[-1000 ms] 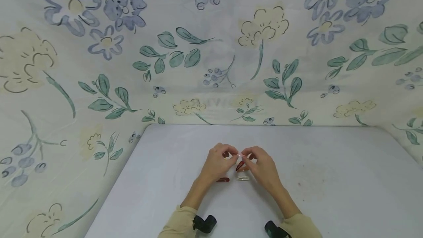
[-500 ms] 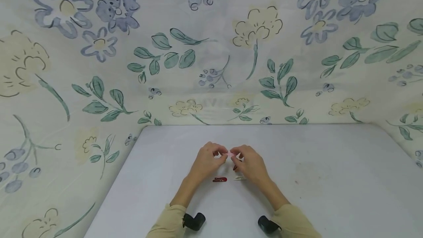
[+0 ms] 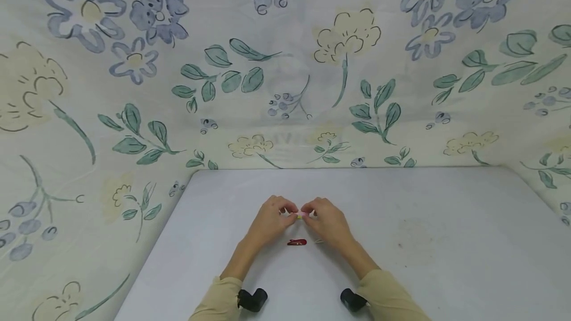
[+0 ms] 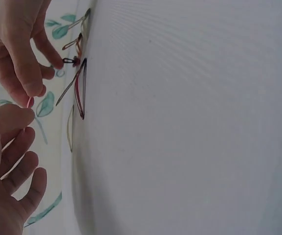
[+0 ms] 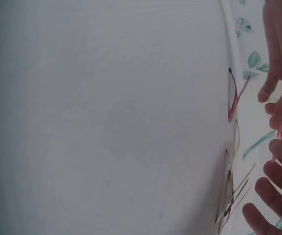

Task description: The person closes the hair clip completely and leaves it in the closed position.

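Fingertips of my left hand (image 3: 269, 222) and right hand (image 3: 324, 223) meet over the table, both pinching a small pink hair clip (image 4: 30, 102) whose ends are mostly covered. A yellow hair clip (image 3: 300, 217) shows just beneath the fingertips and lies on the table in the wrist views. Nearer me sits a red snap hair clip (image 3: 297, 242), its two parts standing apart in the left wrist view. By the right hand, a pale clip (image 3: 318, 241) is partly hidden. Several dark, brown and silvery clips (image 5: 228, 191) lie on the right hand's side.
The white tabletop (image 3: 214, 202) reaches back to a flower-patterned cloth (image 3: 285, 63), which hangs behind and at the sides. Small dark specks (image 3: 400, 245) mark the table on the right. Each wrist carries a black camera (image 3: 253, 300) at the sleeve.
Both hands have shifted left and slightly closer to me, keeping their pinch on the pink hair clip. The dark red clip near the right hand is now covered in the head view.
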Demonstrator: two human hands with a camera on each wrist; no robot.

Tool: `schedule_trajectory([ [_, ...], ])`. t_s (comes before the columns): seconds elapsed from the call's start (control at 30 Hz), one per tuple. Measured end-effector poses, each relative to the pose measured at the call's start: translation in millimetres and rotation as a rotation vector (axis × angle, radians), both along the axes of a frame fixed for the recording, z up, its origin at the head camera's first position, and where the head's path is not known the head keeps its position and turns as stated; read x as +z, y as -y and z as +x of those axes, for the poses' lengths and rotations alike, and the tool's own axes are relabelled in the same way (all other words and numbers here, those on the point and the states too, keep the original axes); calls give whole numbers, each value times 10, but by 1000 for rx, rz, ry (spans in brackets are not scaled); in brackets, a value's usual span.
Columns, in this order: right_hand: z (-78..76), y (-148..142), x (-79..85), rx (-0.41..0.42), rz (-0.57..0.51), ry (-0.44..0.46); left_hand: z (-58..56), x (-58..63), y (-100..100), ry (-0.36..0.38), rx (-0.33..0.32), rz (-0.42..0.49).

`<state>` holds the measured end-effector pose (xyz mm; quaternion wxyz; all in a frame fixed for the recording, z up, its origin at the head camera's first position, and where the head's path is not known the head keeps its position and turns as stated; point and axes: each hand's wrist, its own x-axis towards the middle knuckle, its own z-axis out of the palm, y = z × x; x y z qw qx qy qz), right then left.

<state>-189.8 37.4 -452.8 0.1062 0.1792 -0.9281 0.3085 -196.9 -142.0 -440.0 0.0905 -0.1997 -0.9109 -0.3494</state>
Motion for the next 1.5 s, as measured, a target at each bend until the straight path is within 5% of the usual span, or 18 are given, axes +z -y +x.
schedule_trajectory([
  [0.6,-39,115,-25,66,85,31,12,-78,95,123,14,-89],
  [1.5,-17,108,-43,64,189,5,20,-83,75,149,-30,-142],
])
